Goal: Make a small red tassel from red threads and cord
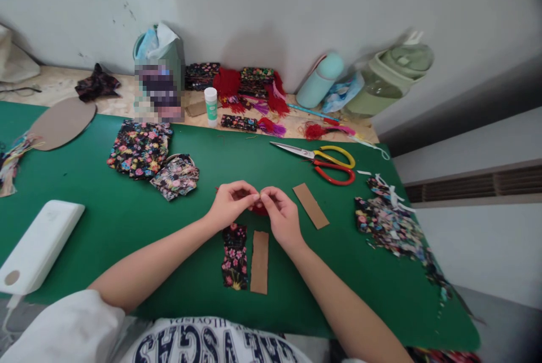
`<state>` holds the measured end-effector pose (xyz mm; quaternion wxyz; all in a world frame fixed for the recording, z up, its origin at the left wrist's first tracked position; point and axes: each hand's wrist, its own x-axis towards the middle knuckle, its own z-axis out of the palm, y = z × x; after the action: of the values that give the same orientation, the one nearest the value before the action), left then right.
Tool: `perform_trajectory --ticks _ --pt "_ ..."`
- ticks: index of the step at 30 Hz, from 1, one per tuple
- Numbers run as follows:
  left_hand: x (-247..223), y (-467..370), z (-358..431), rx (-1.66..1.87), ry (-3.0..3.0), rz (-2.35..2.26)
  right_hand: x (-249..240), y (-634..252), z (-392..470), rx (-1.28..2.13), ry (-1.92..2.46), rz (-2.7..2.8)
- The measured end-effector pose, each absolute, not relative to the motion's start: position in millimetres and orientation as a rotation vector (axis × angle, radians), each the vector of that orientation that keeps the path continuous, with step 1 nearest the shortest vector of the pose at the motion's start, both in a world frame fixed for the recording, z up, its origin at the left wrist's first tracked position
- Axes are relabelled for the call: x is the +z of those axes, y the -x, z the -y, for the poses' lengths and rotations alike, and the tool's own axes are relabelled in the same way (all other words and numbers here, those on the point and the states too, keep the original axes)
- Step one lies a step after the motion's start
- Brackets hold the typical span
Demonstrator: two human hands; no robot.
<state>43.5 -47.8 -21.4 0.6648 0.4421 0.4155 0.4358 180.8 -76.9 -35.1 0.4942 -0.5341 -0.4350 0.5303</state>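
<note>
Red thread (259,209) sits at center frame, between left hand (234,203) and right hand (281,217), fingertips pinched together in each grip, apparently for fine control. Cardboard strip (259,262) lies below, beside floral fabric (234,257), presumably within reach.

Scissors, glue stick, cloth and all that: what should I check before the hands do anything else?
1. Scissors lying away from both hands: ok.
2. Glue stick upright, cap on: ok.
3. Floral fabric strip beside the nearer cardboard strip, not overlapping: ok.
4. Fabric scraps cleared off the green mat: not ok.
5. Red item between left hand and right hand neatly lined up: cannot tell, fingers cover it.
</note>
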Motion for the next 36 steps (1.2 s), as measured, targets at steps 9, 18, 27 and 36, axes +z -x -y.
perform_trajectory --ticks 9,18,27,36 --pt "-24.0 -44.6 49.9 0.986 -0.939 -0.902 -29.1 -180.0 77.0 1.226 1.317 1.149" --pt "-25.3 -46.1 49.5 0.965 -0.901 -0.919 -29.2 -183.0 79.5 1.045 1.309 1.35" --pt "-27.2 -45.2 50.7 1.004 -1.174 -0.92 -34.2 -177.5 80.5 1.188 1.316 1.193" --pt "-23.9 -41.7 48.5 0.971 -1.203 -0.874 -36.9 -178.0 81.1 1.267 1.246 1.099"
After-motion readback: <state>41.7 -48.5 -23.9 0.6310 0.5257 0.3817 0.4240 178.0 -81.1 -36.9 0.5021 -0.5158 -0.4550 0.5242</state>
